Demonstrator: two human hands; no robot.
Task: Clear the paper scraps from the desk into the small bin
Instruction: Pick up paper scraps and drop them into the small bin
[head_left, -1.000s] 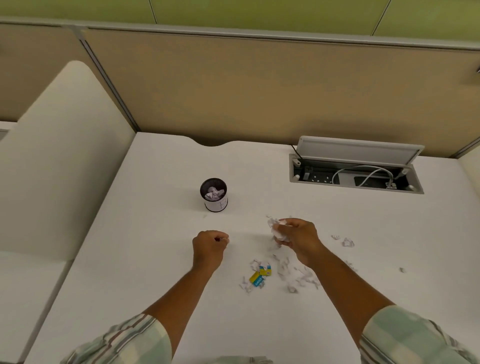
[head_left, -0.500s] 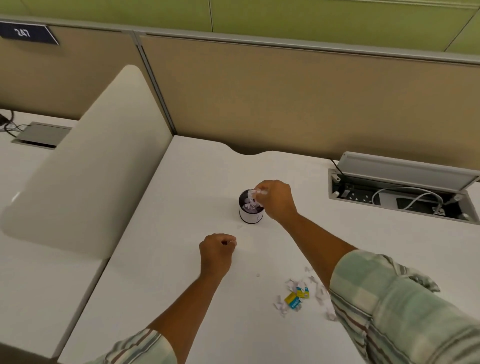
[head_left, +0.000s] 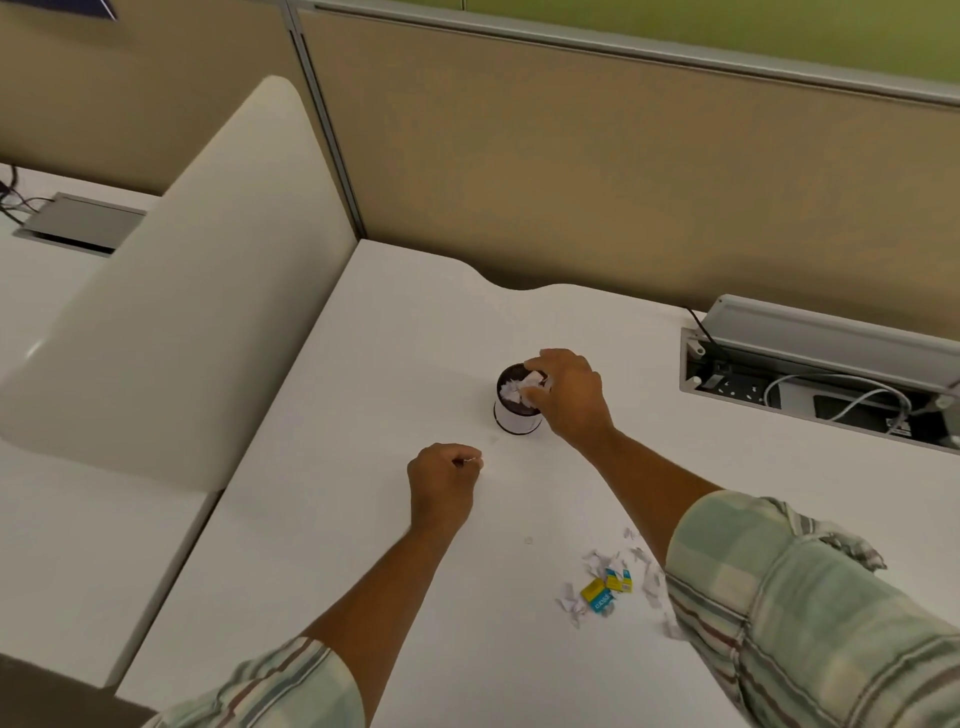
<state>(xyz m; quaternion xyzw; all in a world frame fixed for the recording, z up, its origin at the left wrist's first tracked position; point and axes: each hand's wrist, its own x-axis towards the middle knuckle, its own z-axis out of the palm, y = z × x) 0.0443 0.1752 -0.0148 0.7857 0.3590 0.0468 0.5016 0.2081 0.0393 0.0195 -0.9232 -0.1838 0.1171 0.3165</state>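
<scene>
A small round bin (head_left: 511, 415), dark-rimmed with a white wall, stands mid-desk and holds crumpled white paper. My right hand (head_left: 569, 397) hovers over its right rim, fingers curled down onto white scraps at the opening. My left hand (head_left: 441, 480) rests as a fist on the desk just in front and left of the bin, with a tiny white bit showing at its fingertips. More paper scraps (head_left: 605, 584), white with a few yellow and blue pieces, lie on the desk near my right sleeve, which hides part of them.
The white desk (head_left: 322, 519) has a curved divider panel (head_left: 171, 332) on its left and a beige partition wall (head_left: 571, 171) behind. An open cable box (head_left: 821, 384) with sockets and a white cable sits at the back right. One tiny scrap (head_left: 528, 540) lies alone.
My right hand carried a pinch of scraps from the pile to the bin and now sits lower over its opening. My left fist stayed put. The camera swung left and closer.
</scene>
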